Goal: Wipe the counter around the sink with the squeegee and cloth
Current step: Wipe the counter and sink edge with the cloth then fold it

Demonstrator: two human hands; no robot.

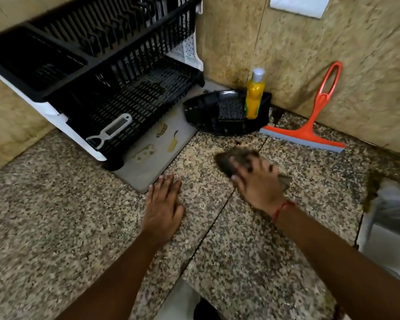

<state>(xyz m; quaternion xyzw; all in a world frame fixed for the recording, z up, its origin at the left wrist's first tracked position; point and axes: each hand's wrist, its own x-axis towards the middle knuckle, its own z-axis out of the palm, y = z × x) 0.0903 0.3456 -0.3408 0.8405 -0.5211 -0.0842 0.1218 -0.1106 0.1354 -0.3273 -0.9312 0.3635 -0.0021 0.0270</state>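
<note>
Head view: I have the right hand (258, 181) pressing the cloth (237, 158) flat on the counter (79, 227), fingers spread over it. The left hand (163, 204) rests flat beside it, holding nothing. The squeegee (310, 125) leans beyond the cloth, untouched. I advise even pressure and overlapping strokes toward the sink (388, 245).

the light is dim, warm and even, with no hard-edged shadows; only soft dark patches sit under the dish rack (97, 72) and tray (208, 116). the right hand (259, 183) and the cloth (236, 158) under it are smeared by motion blur. the speckled counter (56, 215) looks soft toward the lower edge. wide-angle bending curves the wall lines and rack at the frame edges. a pale glare shows at the right edge.
</note>
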